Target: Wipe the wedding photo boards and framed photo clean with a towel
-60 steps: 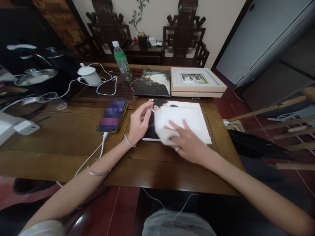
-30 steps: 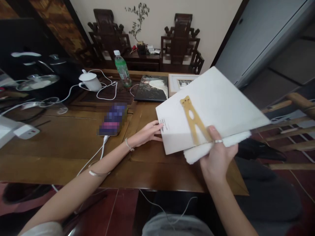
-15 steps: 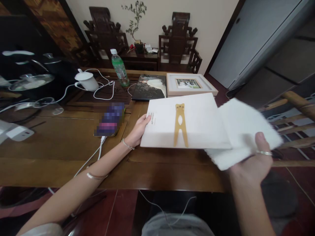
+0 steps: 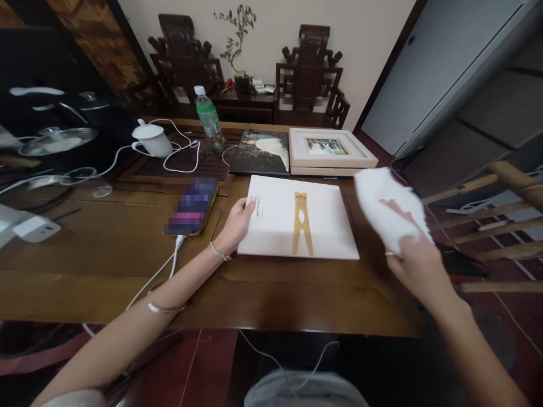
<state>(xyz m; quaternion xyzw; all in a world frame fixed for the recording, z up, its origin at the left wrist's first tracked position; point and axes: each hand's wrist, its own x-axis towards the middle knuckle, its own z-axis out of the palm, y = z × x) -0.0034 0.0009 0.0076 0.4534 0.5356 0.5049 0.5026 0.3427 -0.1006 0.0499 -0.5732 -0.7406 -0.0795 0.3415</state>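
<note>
My left hand (image 4: 235,227) grips the left edge of a white picture panel (image 4: 271,223), thumb on top and the other fingers hidden beneath. The panel's back faces up, with small print at its left and a gold two-legged stand piece (image 4: 301,220) flat against its middle. It is low over the table; whether it touches the wood I cannot tell. To the right of the panel, apart from it, my right hand (image 4: 418,268) is closed on a bunched white cloth (image 4: 375,195), which covers part of the fingers.
Behind the panel lie a dark picture (image 4: 258,155) and a pale framed photo (image 4: 297,138). A phone (image 4: 193,206) on a white cable is at the left. Farther back stand a green-labelled bottle (image 4: 208,118), a lidded white cup (image 4: 151,140) and a glass-lidded pot (image 4: 59,144).
The cloth has come away from the panel's right end and is now bunched up, farther back. The panel has gone down slightly, nearer the table. My left hand keeps its hold.
</note>
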